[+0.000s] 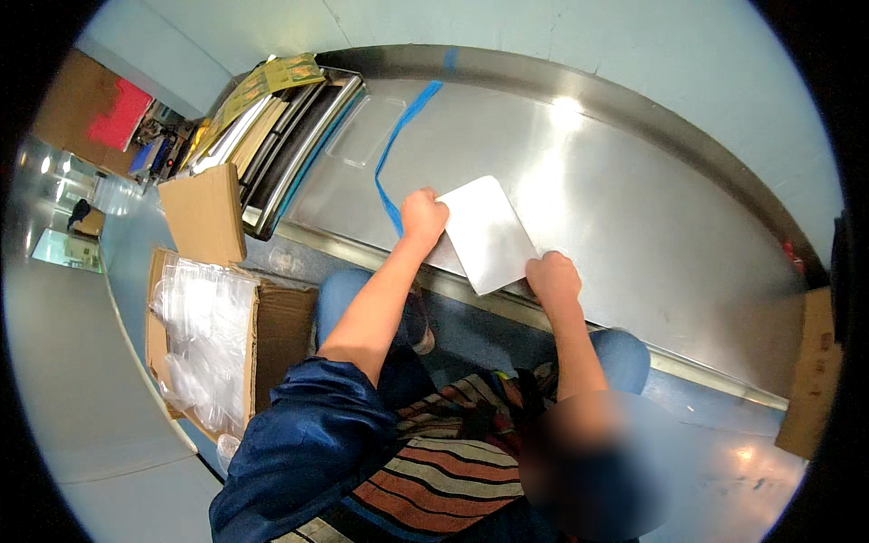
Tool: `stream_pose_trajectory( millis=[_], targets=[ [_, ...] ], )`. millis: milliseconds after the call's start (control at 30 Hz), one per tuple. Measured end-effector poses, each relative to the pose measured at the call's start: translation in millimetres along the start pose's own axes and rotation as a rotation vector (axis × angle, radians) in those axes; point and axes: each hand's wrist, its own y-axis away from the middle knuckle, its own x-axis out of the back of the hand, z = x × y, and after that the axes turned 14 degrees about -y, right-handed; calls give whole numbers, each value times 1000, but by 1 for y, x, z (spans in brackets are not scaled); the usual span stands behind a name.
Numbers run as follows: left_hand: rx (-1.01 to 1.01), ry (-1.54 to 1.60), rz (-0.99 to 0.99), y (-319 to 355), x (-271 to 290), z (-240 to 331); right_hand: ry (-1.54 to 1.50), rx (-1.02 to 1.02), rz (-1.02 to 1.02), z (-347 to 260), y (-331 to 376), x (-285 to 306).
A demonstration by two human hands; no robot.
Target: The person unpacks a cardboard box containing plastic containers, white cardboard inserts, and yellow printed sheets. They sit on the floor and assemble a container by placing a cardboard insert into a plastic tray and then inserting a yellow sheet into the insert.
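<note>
Between my two hands is a flat white rectangular sheet (487, 237) with rounded corners, tilted above the near edge of a steel tabletop (652, 235). My left hand (424, 217) is closed on its left edge near the far corner. On the opposite side, my right hand (554, 277) pinches the lower right corner. The sheet's thickness and material cannot be made out. A strip of blue tape (387, 163) runs across the steel just left of my left hand. Further left on the steel lies a clear flat plastic piece (367, 131).
Books and folders (281, 145) stand in a row at the far left. Below them, an open cardboard box (272, 339) holds clear plastic pieces (206, 335). A cardboard piece (806, 380) stands at the right end. A raised steel rim (516, 72) borders the far wall.
</note>
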Motion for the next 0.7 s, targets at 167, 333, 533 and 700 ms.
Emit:
stream_pose_trajectory(
  millis=[167, 333, 533, 700],
  targets=[
    [3, 18, -94, -7, -3, 7, 38, 20, -35, 2, 3, 0],
    [10, 82, -57, -4, -3, 4, 36, -2, -111, 3, -3, -1],
    [250, 74, -530, 53, 42, 19, 62, 68, 16, -2, 5, -7],
    [349, 164, -862, 64, 58, 34, 37, 104, -17, -12, 7, -8]
  ],
)
